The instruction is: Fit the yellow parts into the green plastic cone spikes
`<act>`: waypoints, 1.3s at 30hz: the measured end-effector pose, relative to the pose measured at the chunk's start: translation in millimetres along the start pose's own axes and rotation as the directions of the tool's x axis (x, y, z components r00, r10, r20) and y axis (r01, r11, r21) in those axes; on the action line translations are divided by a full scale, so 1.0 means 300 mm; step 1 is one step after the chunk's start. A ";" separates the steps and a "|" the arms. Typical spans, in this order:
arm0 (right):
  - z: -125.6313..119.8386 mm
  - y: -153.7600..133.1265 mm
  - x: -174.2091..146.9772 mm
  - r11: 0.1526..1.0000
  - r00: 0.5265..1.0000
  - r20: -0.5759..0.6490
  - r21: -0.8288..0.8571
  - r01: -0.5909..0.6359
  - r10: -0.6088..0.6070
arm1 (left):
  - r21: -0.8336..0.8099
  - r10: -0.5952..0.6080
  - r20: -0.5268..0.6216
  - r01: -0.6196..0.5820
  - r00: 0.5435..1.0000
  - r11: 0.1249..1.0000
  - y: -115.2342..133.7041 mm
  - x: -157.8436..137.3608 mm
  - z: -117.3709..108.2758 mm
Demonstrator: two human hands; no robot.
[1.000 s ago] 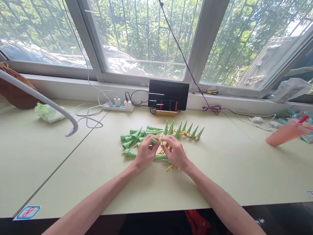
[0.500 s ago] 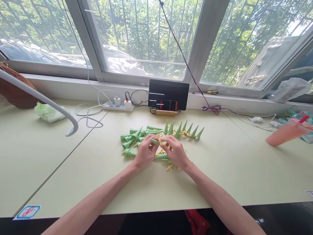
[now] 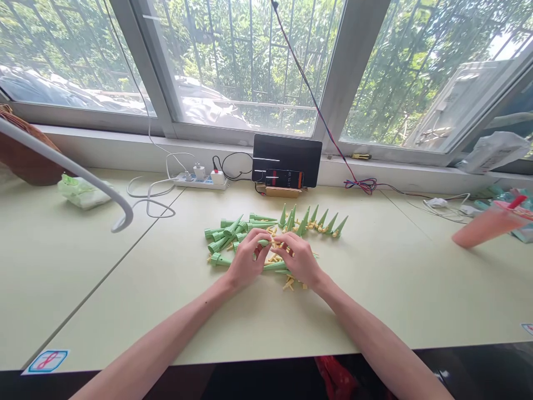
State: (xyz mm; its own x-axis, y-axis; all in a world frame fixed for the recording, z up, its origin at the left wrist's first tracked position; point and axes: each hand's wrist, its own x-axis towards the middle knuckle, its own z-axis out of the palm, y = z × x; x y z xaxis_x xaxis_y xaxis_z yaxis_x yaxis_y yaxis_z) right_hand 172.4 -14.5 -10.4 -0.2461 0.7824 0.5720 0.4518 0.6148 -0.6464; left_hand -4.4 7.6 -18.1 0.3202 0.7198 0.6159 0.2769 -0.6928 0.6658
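My left hand [image 3: 249, 255] is closed around a green plastic spike [image 3: 263, 243], a hollow cone whose far part the fingers hide. Close against it, my right hand [image 3: 297, 255] pinches a small yellow plastic piece [image 3: 273, 240] at the end of that spike. Left of my hands lies a heap of loose green spikes [image 3: 225, 233]. Small yellow pieces [image 3: 288, 283] are scattered under and in front of my right hand. Behind it, several green spikes with yellow pieces at their bases [image 3: 331, 223] stand upright in a curved row.
A tablet [image 3: 287, 158] with a phone [image 3: 284, 179] before it leans by the window. To the left are a power strip [image 3: 200, 180], a plastic packet [image 3: 85, 191] and a white curved arm [image 3: 83, 161]. A pink drink cup [image 3: 485, 228] tilts at the right.
The green spike in my left hand has turned slightly and sits a little lower. Both hands stay together in the same place; the loose pieces have not moved.
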 end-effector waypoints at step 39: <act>-0.001 -0.024 0.003 0.995 0.991 -0.087 0.026 -0.100 0.102 | 0.056 0.094 0.110 -0.100 0.990 0.993 0.002 -0.012 0.010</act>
State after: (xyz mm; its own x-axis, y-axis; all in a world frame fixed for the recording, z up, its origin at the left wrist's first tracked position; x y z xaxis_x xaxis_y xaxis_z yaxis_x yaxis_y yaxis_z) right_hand 169.3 -18.2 -5.1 -0.1227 0.8295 0.5448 0.4517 0.5355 -0.7136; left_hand -2.9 4.5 -21.3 0.4421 0.6428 0.6256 0.2939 -0.7627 0.5761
